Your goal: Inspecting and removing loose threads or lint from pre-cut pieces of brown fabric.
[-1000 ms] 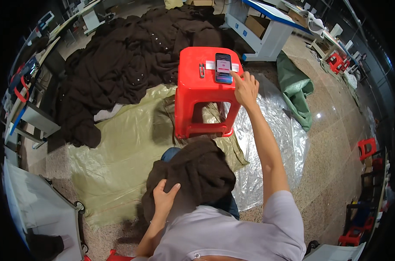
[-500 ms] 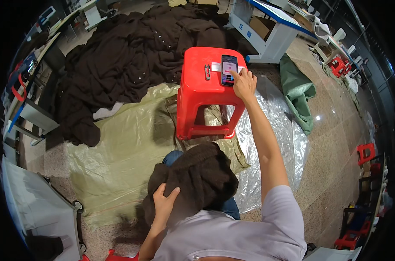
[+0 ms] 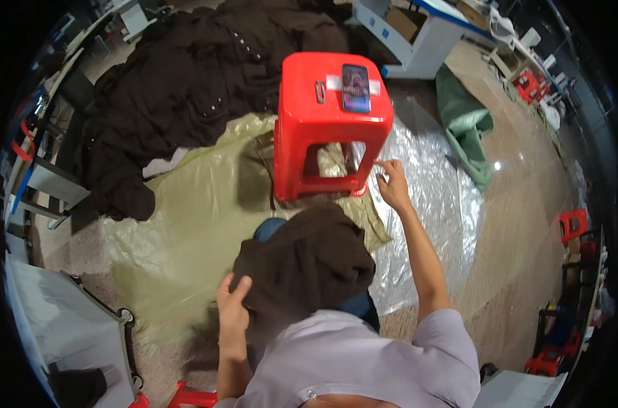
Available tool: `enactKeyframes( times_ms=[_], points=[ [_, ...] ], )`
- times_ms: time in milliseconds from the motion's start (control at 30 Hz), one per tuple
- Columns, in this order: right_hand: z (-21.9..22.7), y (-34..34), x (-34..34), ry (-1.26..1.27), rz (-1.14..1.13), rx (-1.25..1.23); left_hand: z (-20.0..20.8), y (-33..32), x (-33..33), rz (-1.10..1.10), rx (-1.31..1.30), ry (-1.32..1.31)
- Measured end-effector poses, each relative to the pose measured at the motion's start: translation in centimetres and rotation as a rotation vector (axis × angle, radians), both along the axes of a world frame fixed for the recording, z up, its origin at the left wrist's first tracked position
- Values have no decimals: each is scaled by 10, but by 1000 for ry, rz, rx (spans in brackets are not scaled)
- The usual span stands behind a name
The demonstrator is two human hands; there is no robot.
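Note:
A dark brown knitted garment [image 3: 309,251] lies bunched across my lap. At its left edge is my left hand [image 3: 232,302], thumb and fingers apart; the thumb touches or nearly touches the cloth. My right hand [image 3: 394,185] is in the air just right of the red plastic stool [image 3: 329,119], holding nothing, with the index finger stretched out and the others loosely bent. On the stool's top lies a smartphone [image 3: 356,88] with its screen lit. A small pair of thread snips [image 3: 320,92] rests to the phone's left, and a white paper or tape strip [image 3: 334,83] shows beside the phone.
A large heap of dark brown garments [image 3: 186,75] covers the floor beyond, at the left. Yellowish plastic sheeting [image 3: 186,224] and clear sheeting [image 3: 424,204] lie under the stool. A green folded sheet [image 3: 464,115] is at the right; a wheeled grey cart [image 3: 71,326] stands near left.
My right hand has left the phone and drawn back toward me, beside the stool. The left hand has slid left to the garment's edge. The phone's screen picture has changed.

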State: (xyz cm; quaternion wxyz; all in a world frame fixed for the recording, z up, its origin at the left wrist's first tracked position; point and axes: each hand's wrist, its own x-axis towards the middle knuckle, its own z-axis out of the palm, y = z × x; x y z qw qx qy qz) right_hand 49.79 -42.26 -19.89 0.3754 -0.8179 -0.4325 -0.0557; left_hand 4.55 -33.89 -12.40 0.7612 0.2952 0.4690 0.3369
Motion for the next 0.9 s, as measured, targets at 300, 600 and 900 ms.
enactKeyframes(
  times_ms=[300, 600, 900],
  points=[
    [-110, -127, -64, 1499, -75, -298, 8, 5, -21, -270, 27, -178],
    [-177, -96, -75, 1649, 23, -211, 35, 11, -37, 75, 264, 58],
    [-64, -133, -49, 1018, -273, 269, 53, 0, -16, -191, 125, -43]
  ],
)
